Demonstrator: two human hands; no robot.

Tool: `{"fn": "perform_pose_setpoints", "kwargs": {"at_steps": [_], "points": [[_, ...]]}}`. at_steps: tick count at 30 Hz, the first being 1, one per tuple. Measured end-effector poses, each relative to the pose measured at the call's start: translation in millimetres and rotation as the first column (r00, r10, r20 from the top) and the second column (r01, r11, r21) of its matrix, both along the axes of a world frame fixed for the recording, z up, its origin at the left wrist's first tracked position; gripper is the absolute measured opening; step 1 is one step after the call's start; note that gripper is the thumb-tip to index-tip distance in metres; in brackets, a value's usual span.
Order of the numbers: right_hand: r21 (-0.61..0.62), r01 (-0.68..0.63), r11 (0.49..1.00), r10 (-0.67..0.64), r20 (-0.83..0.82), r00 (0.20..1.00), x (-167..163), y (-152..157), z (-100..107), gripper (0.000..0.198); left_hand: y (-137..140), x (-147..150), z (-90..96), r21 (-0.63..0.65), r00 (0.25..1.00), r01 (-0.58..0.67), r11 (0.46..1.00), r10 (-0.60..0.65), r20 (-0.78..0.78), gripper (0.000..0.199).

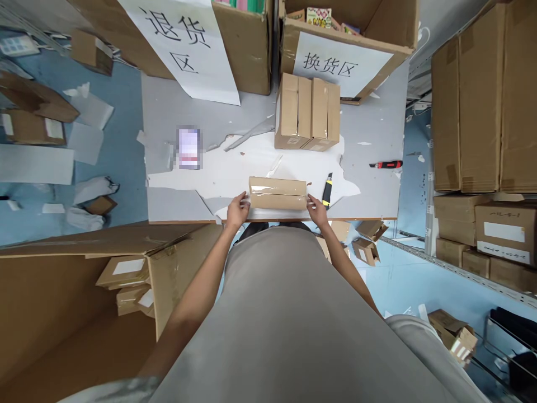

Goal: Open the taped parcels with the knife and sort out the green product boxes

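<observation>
A small taped cardboard box point(277, 193) lies lengthwise near the front edge of the table, its tape-covered seam facing up. My left hand point(238, 210) grips its left end, with fingers bent against the side. At the opposite end, my right hand point(317, 210) holds the right side, its thumb and fingers close to the edge. Just right of the box is a yellow and black utility knife point(328, 190). Both lie on a torn white sheet point(235, 162) that covers part of the table. The undersides of the box and some fingertips are hidden.
Two closed cartons point(307, 115) stand behind the box. A red and black utility knife point(386, 164) lies at the right. Large open cartons with paper signs point(344, 61) line the back. A blurred screen point(189, 148) is at left. An open carton point(168, 280) stands at lower left.
</observation>
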State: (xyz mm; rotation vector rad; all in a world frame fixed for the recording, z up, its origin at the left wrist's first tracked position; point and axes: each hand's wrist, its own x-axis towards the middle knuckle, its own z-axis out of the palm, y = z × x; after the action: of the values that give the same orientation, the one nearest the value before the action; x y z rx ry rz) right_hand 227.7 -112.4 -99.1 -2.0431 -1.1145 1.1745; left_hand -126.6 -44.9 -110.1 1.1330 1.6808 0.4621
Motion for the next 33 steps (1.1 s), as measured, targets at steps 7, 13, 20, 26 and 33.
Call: {"fn": "perform_pose_setpoints", "kwargs": {"at_steps": [7, 13, 20, 26, 33], "points": [[-0.049, -0.052, 0.997, 0.047, -0.097, 0.994, -19, -8, -9, 0.056, -3, 9, -2.1, -0.005, 0.993, 0.120, 0.993, -0.120, 0.022, 0.074], [0.007, -0.036, 0.999, 0.037, -0.181, 0.983, -19, -4, 9, 0.055, 3, 16, 20.0, 0.038, 0.986, 0.096, 0.995, -0.100, 0.137, 0.059], [0.087, -0.084, 0.993, 0.083, 0.009, 0.996, -22, 16, 25, 0.079, 9, 11, 28.2, 0.027, 0.996, 0.079, 0.996, -0.078, -0.029, 0.059], [-0.020, -0.081, 0.997, 0.081, 0.014, 0.997, -21, 19, 11, 0.075, 9, 12, 18.8, -0.042, 0.997, 0.070, 0.997, -0.071, -0.034, 0.056], [0.030, 0.064, 0.998, -0.062, -0.065, 0.996, -13, -1, 6, 0.076, 3, 10, 31.8, -0.050, 0.999, -0.039, 0.998, 0.040, 0.023, 0.054]]}}
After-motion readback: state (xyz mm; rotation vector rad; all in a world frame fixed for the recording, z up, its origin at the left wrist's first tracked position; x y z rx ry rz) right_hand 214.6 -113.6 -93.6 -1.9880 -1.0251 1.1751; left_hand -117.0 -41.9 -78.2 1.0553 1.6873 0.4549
